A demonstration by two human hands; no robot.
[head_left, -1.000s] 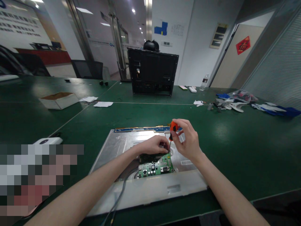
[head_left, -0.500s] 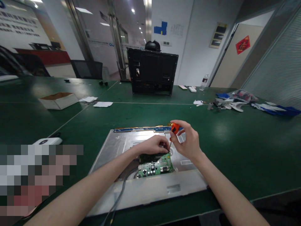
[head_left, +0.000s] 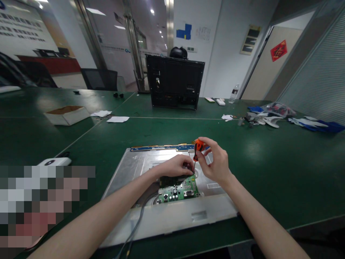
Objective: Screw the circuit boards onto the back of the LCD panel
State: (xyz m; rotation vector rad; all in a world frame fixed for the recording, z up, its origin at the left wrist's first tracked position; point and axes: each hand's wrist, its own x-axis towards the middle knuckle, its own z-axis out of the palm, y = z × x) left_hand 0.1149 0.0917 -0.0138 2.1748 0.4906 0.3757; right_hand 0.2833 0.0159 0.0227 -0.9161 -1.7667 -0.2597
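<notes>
Your right hand (head_left: 216, 161) is pinching a seemingly light, stiff orange-and-black screwdriver (head_left: 198, 145) by its handle; beside its tip, your half-curled left hand (head_left: 178, 165) is hiding any hold. Below that hand, the green circuit board (head_left: 180, 191) is lying, probably fragile, best held by its edges.

Watching from my end of the feed: there's an open pale box (head_left: 63, 119) over left on the green table (head_left: 269, 162), with a white sheet (head_left: 118, 119) near it. Way off right I've got a plastic bottle (head_left: 234, 95), a clear bag (head_left: 279, 109) and blue-and-white cloth (head_left: 318, 125). Behind, a chair (head_left: 99, 80), plus a red diamond sign (head_left: 279, 50) on the door (head_left: 262, 81).
</notes>
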